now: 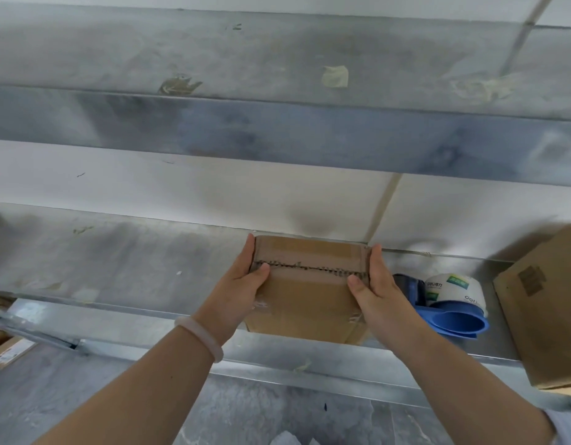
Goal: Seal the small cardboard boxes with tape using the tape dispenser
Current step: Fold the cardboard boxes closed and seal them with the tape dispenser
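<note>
A small brown cardboard box [308, 297] rests on the steel shelf [133, 268], its flaps closed and a ragged seam across the top. My left hand [242, 284] grips its left side, thumb laid on the top by the seam. My right hand [379, 290] grips the right side in the same way. Just right of the box lies the blue tape dispenser [451, 308] with a white roll of tape in it, untouched.
A larger cardboard box [547, 309] stands at the right end of the shelf. A second steel shelf [277, 75] runs above, with tape scraps stuck to it. Flat cardboard [5, 350] lies low at the left. The grey floor [277, 412] shows below.
</note>
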Action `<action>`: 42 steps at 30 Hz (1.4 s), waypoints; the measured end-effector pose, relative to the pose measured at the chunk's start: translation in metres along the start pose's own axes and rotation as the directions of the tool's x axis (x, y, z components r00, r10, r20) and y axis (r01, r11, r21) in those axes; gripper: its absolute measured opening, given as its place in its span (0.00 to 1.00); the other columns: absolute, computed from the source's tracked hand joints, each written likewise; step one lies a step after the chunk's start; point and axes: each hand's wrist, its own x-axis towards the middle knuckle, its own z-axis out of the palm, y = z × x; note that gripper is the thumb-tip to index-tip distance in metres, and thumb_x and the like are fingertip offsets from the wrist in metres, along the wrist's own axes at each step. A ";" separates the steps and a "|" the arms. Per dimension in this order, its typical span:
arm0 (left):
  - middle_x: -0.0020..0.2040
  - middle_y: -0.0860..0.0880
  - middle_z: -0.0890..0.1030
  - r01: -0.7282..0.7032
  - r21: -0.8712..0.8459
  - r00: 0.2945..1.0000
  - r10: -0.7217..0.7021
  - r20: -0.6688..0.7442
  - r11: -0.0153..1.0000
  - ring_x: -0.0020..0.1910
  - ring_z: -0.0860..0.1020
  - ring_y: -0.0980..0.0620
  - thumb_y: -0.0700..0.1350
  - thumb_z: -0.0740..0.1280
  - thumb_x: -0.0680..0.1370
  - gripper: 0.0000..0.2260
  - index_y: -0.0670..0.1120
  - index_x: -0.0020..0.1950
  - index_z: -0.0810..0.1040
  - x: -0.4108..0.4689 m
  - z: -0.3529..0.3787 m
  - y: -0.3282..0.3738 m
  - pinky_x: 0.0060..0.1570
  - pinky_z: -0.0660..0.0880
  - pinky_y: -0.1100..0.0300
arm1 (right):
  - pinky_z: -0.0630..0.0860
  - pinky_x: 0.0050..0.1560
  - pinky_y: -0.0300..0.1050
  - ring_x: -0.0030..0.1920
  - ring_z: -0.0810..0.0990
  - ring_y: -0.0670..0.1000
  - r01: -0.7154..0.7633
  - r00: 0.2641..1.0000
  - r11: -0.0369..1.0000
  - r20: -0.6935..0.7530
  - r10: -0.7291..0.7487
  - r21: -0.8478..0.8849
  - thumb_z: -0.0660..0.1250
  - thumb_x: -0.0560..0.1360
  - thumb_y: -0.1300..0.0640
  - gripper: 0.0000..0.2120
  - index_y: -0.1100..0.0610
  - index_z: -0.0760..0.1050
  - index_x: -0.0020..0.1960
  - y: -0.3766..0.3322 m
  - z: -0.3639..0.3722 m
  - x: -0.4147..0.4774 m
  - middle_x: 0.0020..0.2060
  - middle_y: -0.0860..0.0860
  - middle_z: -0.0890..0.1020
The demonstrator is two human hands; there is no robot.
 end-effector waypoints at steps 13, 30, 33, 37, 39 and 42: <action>0.70 0.60 0.63 -0.108 0.148 0.984 0.084 0.158 0.983 0.68 0.66 0.61 0.68 0.76 0.57 0.50 0.62 0.74 0.57 -0.028 -0.025 -0.024 0.64 0.73 0.47 | 0.69 0.57 0.41 0.60 0.72 0.45 0.028 0.980 0.986 -0.200 0.005 0.163 0.64 0.79 0.50 0.26 0.42 0.61 0.75 0.005 -0.005 -0.020 0.64 0.42 0.72; 0.66 0.58 0.72 -0.140 -0.249 0.959 0.069 -0.274 0.958 0.60 0.77 0.55 0.51 0.74 0.73 0.30 0.64 0.70 0.64 -0.083 0.027 0.001 0.46 0.80 0.61 | 0.68 0.59 0.33 0.62 0.72 0.38 0.279 0.958 0.947 -0.116 -0.263 0.160 0.66 0.78 0.54 0.26 0.44 0.64 0.74 0.001 -0.028 -0.029 0.61 0.34 0.73; 0.65 0.62 0.72 -0.158 -0.219 0.954 0.092 -0.287 0.963 0.58 0.78 0.54 0.54 0.76 0.68 0.33 0.63 0.69 0.65 -0.088 0.030 0.006 0.45 0.80 0.61 | 0.69 0.67 0.46 0.66 0.71 0.43 0.307 0.951 0.940 -0.089 -0.296 0.146 0.66 0.78 0.52 0.26 0.42 0.64 0.74 0.003 -0.035 -0.028 0.65 0.38 0.74; 0.63 0.61 0.74 -0.181 -0.224 0.940 0.102 -0.325 0.958 0.55 0.80 0.54 0.56 0.77 0.60 0.31 0.61 0.62 0.72 -0.094 0.033 0.008 0.42 0.79 0.62 | 0.69 0.67 0.45 0.65 0.72 0.41 0.329 0.944 0.932 -0.056 -0.324 0.154 0.67 0.77 0.52 0.26 0.41 0.64 0.73 0.004 -0.042 -0.027 0.65 0.39 0.74; 0.62 0.60 0.75 -0.179 -0.213 0.928 0.092 -0.362 0.961 0.56 0.79 0.53 0.57 0.76 0.58 0.32 0.61 0.61 0.72 -0.098 0.034 0.005 0.43 0.79 0.62 | 0.70 0.68 0.48 0.65 0.71 0.40 0.344 0.938 0.924 -0.029 -0.344 0.170 0.68 0.76 0.51 0.27 0.41 0.64 0.73 0.003 -0.042 -0.025 0.65 0.38 0.74; 0.62 0.59 0.75 -0.179 -0.187 0.899 0.083 -0.431 0.966 0.55 0.80 0.53 0.57 0.76 0.60 0.31 0.60 0.61 0.71 -0.107 0.033 0.002 0.42 0.78 0.63 | 0.70 0.65 0.44 0.64 0.71 0.39 0.372 0.924 0.912 0.021 -0.381 0.170 0.68 0.76 0.51 0.27 0.41 0.65 0.72 -0.004 -0.038 -0.021 0.63 0.36 0.73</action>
